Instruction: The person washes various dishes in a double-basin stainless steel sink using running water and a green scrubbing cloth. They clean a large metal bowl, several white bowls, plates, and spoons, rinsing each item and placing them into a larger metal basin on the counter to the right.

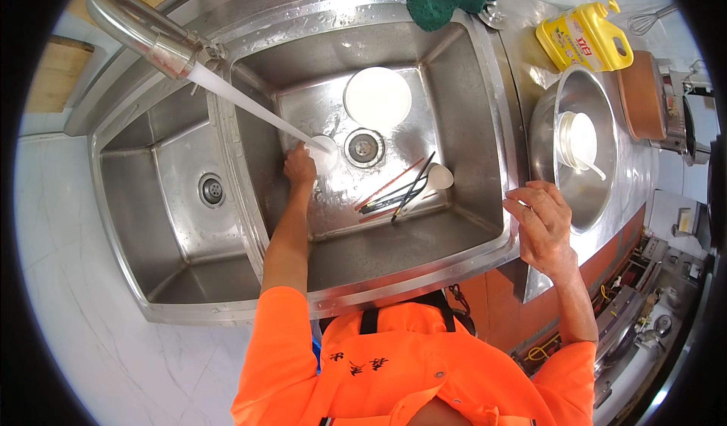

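Beneath the stream from the curved faucet (144, 36), seen from the head, 1 small white bowl (326, 157) sits low in the larger sink compartment (409, 252), and water runs into it. The left hand (301, 165) reaches down to it, fingers pressed together at the bowl's left edge and pinching the rim; the fingertips are partly hidden. The right hand (541, 225) is raised over the sink's right rim, just beside a wide steel bowl (583, 199); its fingers are loosely bent and spread a little apart, with nothing visible between them.

The large compartment also holds 1 round white dish (378, 98) behind the drain (365, 147). In front of the drain lies a loose bundle of red and black chopsticks (390, 191), crossing each other, with 1 white spoon (439, 176) at their right end.

Within the steel bowl stands a stack of white bowls (577, 140), and 1 white spoon handle (591, 170) sticks out to its right. Behind this bowl, a yellow jug (583, 38) stands upright on the counter; its contents are hidden. A green cloth (447, 6) drapes over the sink's back rim.
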`<state>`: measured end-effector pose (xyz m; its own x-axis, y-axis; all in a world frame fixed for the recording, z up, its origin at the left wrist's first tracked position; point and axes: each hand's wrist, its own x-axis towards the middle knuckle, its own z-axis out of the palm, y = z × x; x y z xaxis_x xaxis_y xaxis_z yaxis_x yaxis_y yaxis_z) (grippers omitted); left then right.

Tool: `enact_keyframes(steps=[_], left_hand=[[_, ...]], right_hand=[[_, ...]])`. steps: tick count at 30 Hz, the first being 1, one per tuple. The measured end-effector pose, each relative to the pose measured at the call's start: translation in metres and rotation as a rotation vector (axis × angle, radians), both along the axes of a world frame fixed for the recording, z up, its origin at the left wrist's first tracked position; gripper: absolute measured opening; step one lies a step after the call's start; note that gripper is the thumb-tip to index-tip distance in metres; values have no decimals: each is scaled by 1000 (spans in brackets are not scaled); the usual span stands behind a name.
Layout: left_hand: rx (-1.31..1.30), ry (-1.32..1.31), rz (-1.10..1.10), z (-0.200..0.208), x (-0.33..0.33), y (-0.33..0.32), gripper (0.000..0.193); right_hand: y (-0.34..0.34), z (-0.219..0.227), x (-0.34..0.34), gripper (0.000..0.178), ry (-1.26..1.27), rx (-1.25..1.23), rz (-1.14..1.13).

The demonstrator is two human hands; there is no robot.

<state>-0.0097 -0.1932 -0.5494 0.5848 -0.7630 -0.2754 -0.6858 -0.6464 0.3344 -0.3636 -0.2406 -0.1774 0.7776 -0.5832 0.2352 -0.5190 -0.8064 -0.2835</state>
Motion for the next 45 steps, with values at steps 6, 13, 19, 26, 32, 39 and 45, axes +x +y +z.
enact_keyframes(steps=[6, 13, 19, 26, 32, 39, 45], left_hand=[[-99, -6, 34, 21, 4, -2, 28], [-564, 564, 308, 88, -9, 5, 25], [-608, 539, 145, 87, -21, 8, 20], [-731, 433, 393, 120, -58, 1, 42], [-617, 783, 306, 63, -18, 12, 18], [-750, 799, 471, 117, -52, -7, 19], [-600, 507, 298, 103, -41, 7, 18]], right_hand=[[-3, -4, 18, 28, -121, 22, 8], [-23, -116, 94, 32, -211, 588, -391], [-41, -264, 183, 49, -347, 1071, -289], [-3, -261, 220, 22, -334, 709, -640], [16, -245, 216, 24, -350, 1031, -584], [-7, -264, 221, 14, -360, 611, -802], [15, -235, 196, 20, -419, 1058, -657]])
